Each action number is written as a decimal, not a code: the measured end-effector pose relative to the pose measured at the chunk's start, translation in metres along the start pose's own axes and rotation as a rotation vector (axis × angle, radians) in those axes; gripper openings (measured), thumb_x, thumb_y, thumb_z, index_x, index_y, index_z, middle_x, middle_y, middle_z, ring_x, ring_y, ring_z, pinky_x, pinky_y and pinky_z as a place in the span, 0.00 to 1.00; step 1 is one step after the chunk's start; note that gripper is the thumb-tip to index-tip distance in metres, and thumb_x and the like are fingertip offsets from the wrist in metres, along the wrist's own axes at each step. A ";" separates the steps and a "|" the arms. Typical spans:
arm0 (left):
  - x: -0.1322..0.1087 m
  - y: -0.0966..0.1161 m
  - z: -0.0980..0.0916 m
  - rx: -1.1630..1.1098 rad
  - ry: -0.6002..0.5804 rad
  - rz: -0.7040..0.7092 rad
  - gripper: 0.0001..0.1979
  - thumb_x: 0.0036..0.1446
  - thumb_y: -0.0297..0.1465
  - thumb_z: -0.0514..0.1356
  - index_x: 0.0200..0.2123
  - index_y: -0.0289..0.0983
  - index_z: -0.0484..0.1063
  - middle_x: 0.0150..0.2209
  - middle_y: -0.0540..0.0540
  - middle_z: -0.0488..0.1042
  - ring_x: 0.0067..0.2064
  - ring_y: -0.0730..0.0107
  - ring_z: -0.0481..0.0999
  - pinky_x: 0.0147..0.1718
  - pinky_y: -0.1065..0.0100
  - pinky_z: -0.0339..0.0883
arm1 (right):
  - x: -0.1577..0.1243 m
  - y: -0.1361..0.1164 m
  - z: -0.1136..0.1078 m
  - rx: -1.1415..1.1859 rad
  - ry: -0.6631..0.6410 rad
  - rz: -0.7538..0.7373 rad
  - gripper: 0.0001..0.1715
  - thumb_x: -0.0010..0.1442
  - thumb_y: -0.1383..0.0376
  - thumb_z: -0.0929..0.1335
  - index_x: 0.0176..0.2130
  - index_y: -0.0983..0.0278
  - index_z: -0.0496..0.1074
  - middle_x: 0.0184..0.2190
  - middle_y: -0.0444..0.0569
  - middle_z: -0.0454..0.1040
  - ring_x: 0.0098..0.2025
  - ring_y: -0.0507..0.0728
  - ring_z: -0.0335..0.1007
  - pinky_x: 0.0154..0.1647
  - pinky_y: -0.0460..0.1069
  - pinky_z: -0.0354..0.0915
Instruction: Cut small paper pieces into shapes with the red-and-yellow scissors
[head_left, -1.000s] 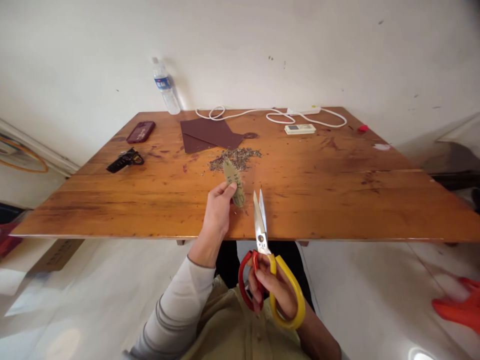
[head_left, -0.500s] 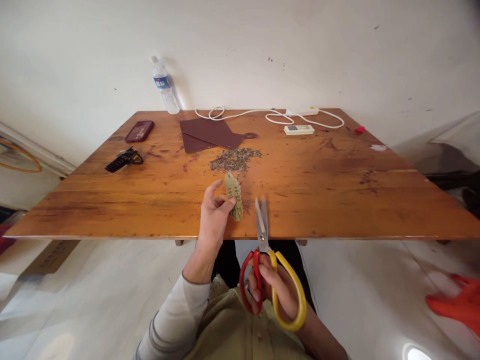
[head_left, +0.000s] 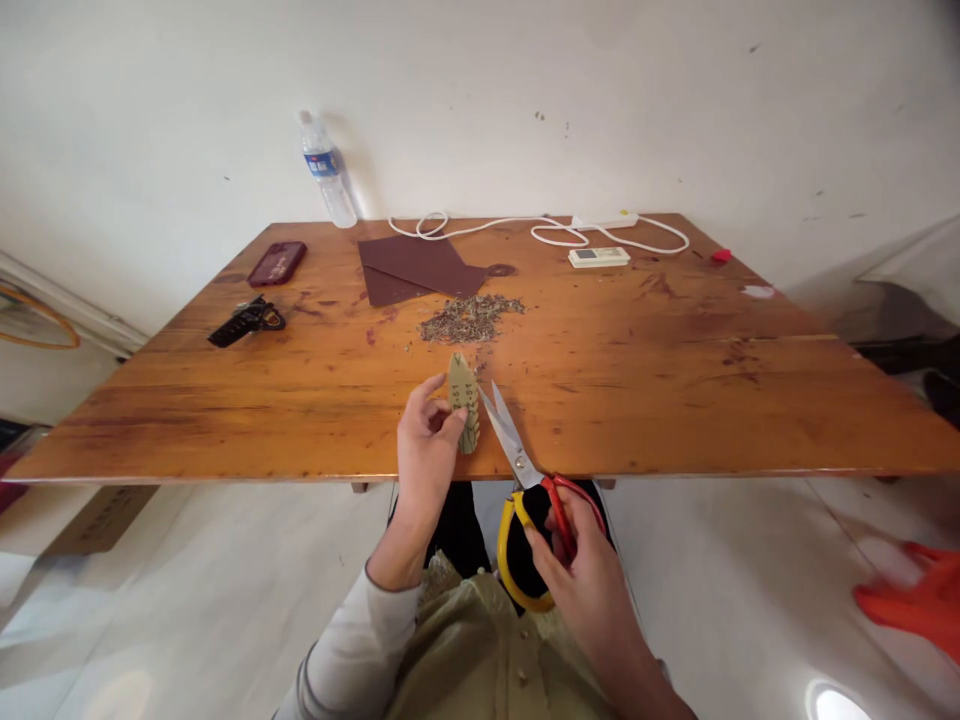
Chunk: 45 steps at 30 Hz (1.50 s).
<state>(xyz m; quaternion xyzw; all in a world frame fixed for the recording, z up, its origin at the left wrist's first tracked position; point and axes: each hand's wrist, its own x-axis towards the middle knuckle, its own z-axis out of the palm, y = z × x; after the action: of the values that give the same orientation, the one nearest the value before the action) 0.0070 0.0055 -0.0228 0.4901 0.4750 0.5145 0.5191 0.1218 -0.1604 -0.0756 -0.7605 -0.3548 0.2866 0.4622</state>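
Between thumb and fingers, my left hand (head_left: 429,430) pinches a narrow piece of sandpaper (head_left: 463,390), its tan printed back facing me and its right edge cut into notches. My right hand (head_left: 585,550) grips a pair of scissors (head_left: 517,450) by the handles, one red and one yellow. The blades are slightly parted, with their tips just right of the sandpaper and apart from it. Beyond my hands lies a pile of small dark clippings (head_left: 472,318) on the wooden table (head_left: 675,400).
Dark red sandpaper sheets (head_left: 409,268) lie behind the clippings. A water bottle (head_left: 328,175), a phone (head_left: 277,263) and a black strap-like object (head_left: 246,322) are to the left. At the back are a white cable (head_left: 487,228), a power strip (head_left: 604,221) and a remote control (head_left: 598,258).
The scissors have turned over in my right hand, so the yellow handle is now at left and the red at right. Their blades now tilt left, closer to the sandpaper.
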 end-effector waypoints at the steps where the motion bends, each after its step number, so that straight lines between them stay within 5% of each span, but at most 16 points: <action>1: 0.001 0.000 -0.001 -0.010 0.012 0.000 0.20 0.46 0.28 0.68 0.46 0.39 0.75 0.27 0.53 0.74 0.29 0.70 0.72 0.32 0.69 0.65 | 0.000 0.002 0.000 -0.017 0.012 -0.002 0.36 0.57 0.48 0.71 0.58 0.64 0.69 0.46 0.60 0.79 0.46 0.68 0.78 0.48 0.61 0.74; 8: 0.001 0.002 -0.003 -0.017 0.028 0.002 0.05 0.48 0.31 0.68 0.27 0.38 0.75 0.25 0.52 0.71 0.28 0.72 0.67 0.31 0.69 0.61 | 0.000 0.008 -0.004 -0.115 0.024 -0.044 0.36 0.60 0.45 0.69 0.58 0.66 0.69 0.44 0.62 0.79 0.40 0.68 0.77 0.40 0.61 0.74; 17: 0.001 0.004 -0.001 0.153 -0.003 0.070 0.01 0.51 0.29 0.66 0.28 0.39 0.78 0.25 0.52 0.74 0.28 0.69 0.69 0.31 0.69 0.61 | -0.002 0.008 -0.007 -0.271 0.048 -0.282 0.27 0.68 0.50 0.65 0.58 0.64 0.68 0.43 0.63 0.78 0.44 0.71 0.79 0.40 0.63 0.77; 26: -0.001 0.009 0.003 0.526 -0.052 0.376 0.08 0.56 0.25 0.61 0.31 0.40 0.81 0.32 0.47 0.78 0.35 0.66 0.75 0.40 0.66 0.69 | -0.002 -0.002 -0.011 -0.616 0.176 -0.591 0.27 0.77 0.52 0.54 0.61 0.67 0.62 0.38 0.61 0.79 0.38 0.67 0.83 0.29 0.57 0.79; 33: 0.005 0.009 0.004 0.375 -0.101 0.134 0.10 0.55 0.27 0.61 0.40 0.37 0.80 0.32 0.49 0.81 0.32 0.68 0.78 0.36 0.68 0.70 | 0.001 -0.016 -0.017 -0.812 0.238 -0.725 0.25 0.78 0.57 0.51 0.58 0.73 0.62 0.35 0.64 0.80 0.33 0.65 0.84 0.23 0.52 0.78; 38: 0.003 0.010 0.005 0.349 -0.308 0.043 0.07 0.53 0.23 0.62 0.35 0.37 0.76 0.27 0.52 0.78 0.30 0.71 0.76 0.32 0.71 0.68 | 0.003 -0.019 -0.020 -0.802 0.233 -0.740 0.21 0.77 0.61 0.54 0.55 0.73 0.65 0.32 0.61 0.80 0.30 0.65 0.84 0.20 0.51 0.76; 41: -0.004 0.007 0.007 0.592 -0.367 0.162 0.10 0.55 0.19 0.60 0.35 0.39 0.76 0.28 0.51 0.78 0.31 0.70 0.77 0.34 0.69 0.68 | 0.004 -0.021 -0.019 -0.827 0.237 -0.742 0.20 0.76 0.62 0.54 0.55 0.73 0.65 0.31 0.61 0.81 0.30 0.64 0.84 0.19 0.50 0.76; 45: -0.013 -0.004 0.006 0.863 -0.267 0.544 0.10 0.60 0.20 0.59 0.40 0.38 0.77 0.40 0.44 0.80 0.41 0.63 0.79 0.42 0.63 0.72 | 0.004 -0.022 -0.019 -0.855 0.257 -0.749 0.21 0.77 0.62 0.53 0.54 0.73 0.64 0.32 0.61 0.81 0.31 0.63 0.85 0.20 0.49 0.76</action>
<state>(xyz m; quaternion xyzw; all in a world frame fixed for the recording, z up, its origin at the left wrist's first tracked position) 0.0134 -0.0079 -0.0264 0.8261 0.4290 0.3215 0.1737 0.1326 -0.1598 -0.0485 -0.7310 -0.6248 -0.1595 0.2231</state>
